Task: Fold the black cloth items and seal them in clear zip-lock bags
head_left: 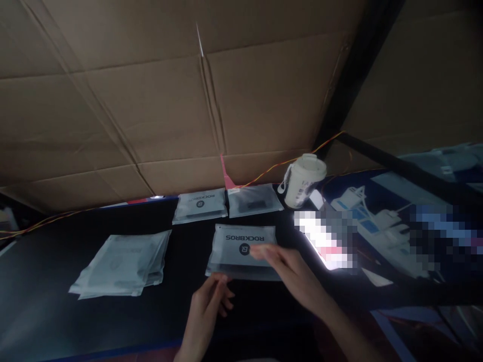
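Note:
A frosted zip bag printed ROCKBROS (234,259) lies flat on the black table in front of me. My left hand (213,296) is at its near left edge, with the thumb and index finger together and the other fingers curled; what they hold, if anything, is too small to tell. Over the right part of the bag is my right hand (283,261), fingers extended and pointing left across the print. Behind lie another printed bag (199,205) and a bag with a dark item inside (254,200). A small pile of frosted bags (121,264) rests to the left.
A pale lidded cup (304,183) with a strap stands at the back right. Near it lies a bright, blurred-out screen (320,241). Cardboard (151,100) walls the back of the table (41,271), with a thin red-yellow wire along it. Plastic packaging lies at right.

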Motion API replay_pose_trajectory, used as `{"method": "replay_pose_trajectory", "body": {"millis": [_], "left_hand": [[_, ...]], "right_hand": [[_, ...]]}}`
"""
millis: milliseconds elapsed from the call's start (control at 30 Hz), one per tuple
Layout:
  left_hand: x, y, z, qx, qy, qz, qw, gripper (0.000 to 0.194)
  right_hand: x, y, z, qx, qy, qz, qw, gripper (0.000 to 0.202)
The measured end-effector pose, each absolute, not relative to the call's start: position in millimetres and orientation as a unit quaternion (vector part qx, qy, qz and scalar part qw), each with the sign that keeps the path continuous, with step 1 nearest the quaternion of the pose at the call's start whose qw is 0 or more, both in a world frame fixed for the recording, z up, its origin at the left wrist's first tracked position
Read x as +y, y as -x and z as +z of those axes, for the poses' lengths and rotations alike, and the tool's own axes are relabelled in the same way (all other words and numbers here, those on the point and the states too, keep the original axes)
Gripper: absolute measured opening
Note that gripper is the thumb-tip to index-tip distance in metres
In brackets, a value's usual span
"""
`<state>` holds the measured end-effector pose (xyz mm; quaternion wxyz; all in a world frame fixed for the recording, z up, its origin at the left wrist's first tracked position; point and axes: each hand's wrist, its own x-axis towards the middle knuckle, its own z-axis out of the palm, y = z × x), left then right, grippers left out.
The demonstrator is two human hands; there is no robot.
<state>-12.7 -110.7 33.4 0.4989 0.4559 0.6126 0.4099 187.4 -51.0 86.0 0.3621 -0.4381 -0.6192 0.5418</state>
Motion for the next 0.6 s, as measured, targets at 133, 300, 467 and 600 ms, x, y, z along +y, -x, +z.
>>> {"method": "replay_pose_trajectory", "body": {"millis": [133, 300, 467, 600], "left_hand": [[-120.8, 4.0, 16.2, 0.598, -0.43, 0.344, 0.583, 0.054], [-112.6, -1.4, 12.9, 0.614, -0.394, 0.343, 0.591, 0.059], [-106.9, -2.5, 15.7, 0.624, -0.388, 0.351, 0.581, 0.056], [-109.5, -3.0, 17.5, 0.65, -0.421, 0.384, 0.503, 0.051]], "right_hand": [[9.7, -173.4, 57.0, -0.747, 0.458, 0.35, 0.331, 0.027], [54.2, -148.6, 29.4, -0.814, 0.486, 0.232, 0.219, 0.026], [57.8, -145.7, 17.6, -0.797, 0.502, 0.249, 0.225, 0.032], [55.6, -149.1, 12.8, -0.773, 0.499, 0.291, 0.261, 0.042]]}}
